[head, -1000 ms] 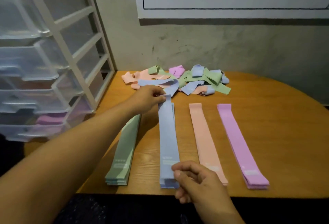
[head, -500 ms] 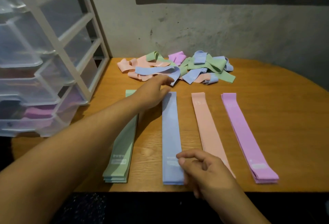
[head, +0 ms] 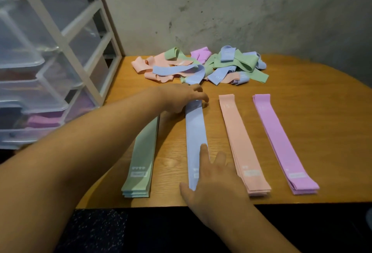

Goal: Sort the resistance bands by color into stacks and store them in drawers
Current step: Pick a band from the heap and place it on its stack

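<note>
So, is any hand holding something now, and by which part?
Nothing is gripped. The right hand lies flat on the near end of the blue stack, and the left hand rests on its far end.

Left hand (head: 181, 98) extended forward, fingers loosely bent, right hand (head: 213, 174) nearer, palm down, fingers straight.

The number 15 is printed in pale figures near the far end of the peach stack (head: 239, 132); the green stack (head: 144, 152) shows a row of small white hearts above a boxed label at its near end, the word too blurred to read; boxed labels on the peach stack and purple stack (head: 281, 142) are equally illegible; pale marks on a loose blue band (head: 218, 75) cannot be read.
</note>
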